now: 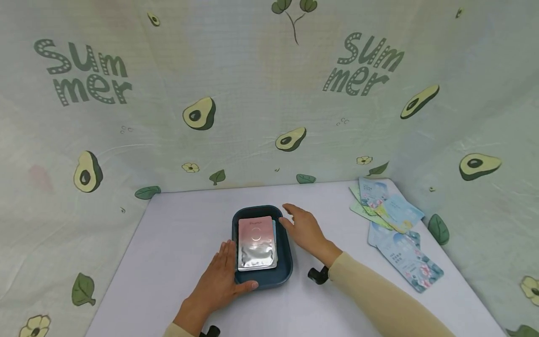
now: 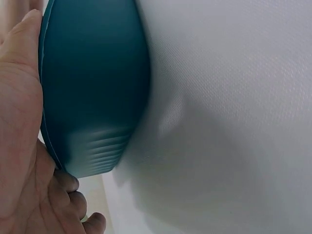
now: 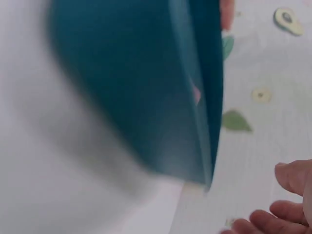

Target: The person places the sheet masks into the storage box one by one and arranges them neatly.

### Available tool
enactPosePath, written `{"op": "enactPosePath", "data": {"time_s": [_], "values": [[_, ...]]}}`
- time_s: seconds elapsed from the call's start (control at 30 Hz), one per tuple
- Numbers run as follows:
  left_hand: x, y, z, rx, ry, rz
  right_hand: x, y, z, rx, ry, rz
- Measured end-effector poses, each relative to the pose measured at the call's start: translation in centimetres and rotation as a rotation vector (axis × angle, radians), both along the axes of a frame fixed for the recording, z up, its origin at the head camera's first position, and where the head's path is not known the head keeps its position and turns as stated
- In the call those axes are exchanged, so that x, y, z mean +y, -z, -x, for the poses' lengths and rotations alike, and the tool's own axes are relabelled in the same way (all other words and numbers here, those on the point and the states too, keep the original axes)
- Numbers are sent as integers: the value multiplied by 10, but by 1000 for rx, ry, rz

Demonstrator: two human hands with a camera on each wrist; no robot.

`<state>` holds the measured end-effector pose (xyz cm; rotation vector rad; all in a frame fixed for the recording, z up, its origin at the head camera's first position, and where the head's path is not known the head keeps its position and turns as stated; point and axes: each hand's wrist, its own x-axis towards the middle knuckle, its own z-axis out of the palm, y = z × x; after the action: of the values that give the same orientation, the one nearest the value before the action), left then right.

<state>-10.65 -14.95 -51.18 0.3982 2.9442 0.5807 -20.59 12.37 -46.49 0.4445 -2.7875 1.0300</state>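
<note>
A dark teal tray [image 1: 269, 279] stands on the white table, holding flat packets; the top one is a pink and silver sachet [image 1: 256, 243]. My left hand [image 1: 219, 278] touches the tray's left side, its fingers straight along the rim and the thumb over the near left corner. In the left wrist view the palm lies beside the tray wall [image 2: 97, 78]. My right hand [image 1: 304, 229] is by the tray's far right corner, fingers loosely bent. The right wrist view shows a gap between this hand [image 3: 287, 209] and the tray [image 3: 136, 87].
Several blue and green printed sachets [image 1: 387, 210] lie overlapped at the table's right side, with more sachets [image 1: 408, 257] nearer me. A curtain with avocado prints [image 1: 290, 139] hangs behind and around the white table [image 1: 189, 220].
</note>
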Motion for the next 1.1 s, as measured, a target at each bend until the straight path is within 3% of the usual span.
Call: {"op": "enactPosePath", "data": {"time_s": [0.2,0.6,0.83,0.97,1.1], "values": [[-1,1,0,-8,-2,-1,62,18,2,41,95,-126],[-1,1,1,-17,-3,-12,212,48,23,-9,231,-372],[0,-2,0,-22,-4,-9,258,62,25,-237,347,-393],[0,-2,-1,-23,-5,-16,262,63,25,-387,345,-379],[0,-2,-1,-24,-6,-22,254,63,27,-447,314,-360]]}}
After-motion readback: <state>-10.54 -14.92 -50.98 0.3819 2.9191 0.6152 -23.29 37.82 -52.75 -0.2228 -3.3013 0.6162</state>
